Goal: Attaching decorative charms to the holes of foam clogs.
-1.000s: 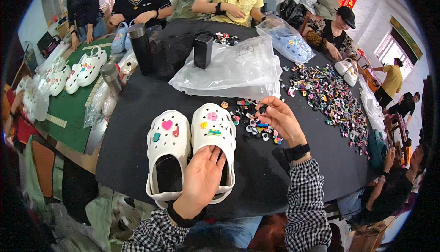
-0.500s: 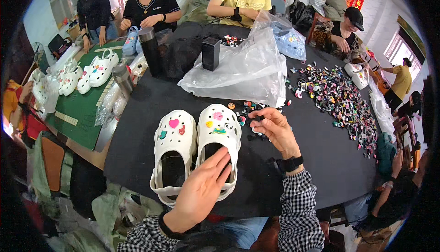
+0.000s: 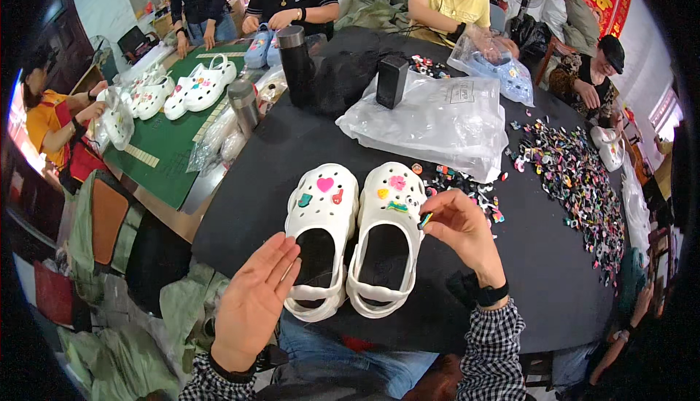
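Note:
Two white foam clogs stand side by side on the black table in front of me. The left clog [image 3: 310, 211] carries a pink heart, a teal boot-shaped charm and a red charm. On the right clog [image 3: 384, 226] are a pink flower, a yellow charm, a green one and a panda. My left hand [image 3: 255, 292] is open, palm up, with its fingertips at the left clog's outer side. Beside the right clog's outer edge, my right hand [image 3: 464, 235] pinches a small shoe charm [image 3: 425, 219] with a dark edge and a colourful face.
Loose charms [image 3: 463, 184] lie beyond my right hand, with a larger heap [image 3: 565, 182] further right. A clear plastic bag [image 3: 437, 120], a black box [image 3: 391, 82] and a dark tumbler [image 3: 294, 65] stand behind. At left, a green mat [image 3: 160, 169] holds more clogs; several co-workers surround the tables.
My left hand has moved from over the right clog to the left clog's outer side. From the loose charms, my right hand has come to the right clog with a charm. The view has shifted left.

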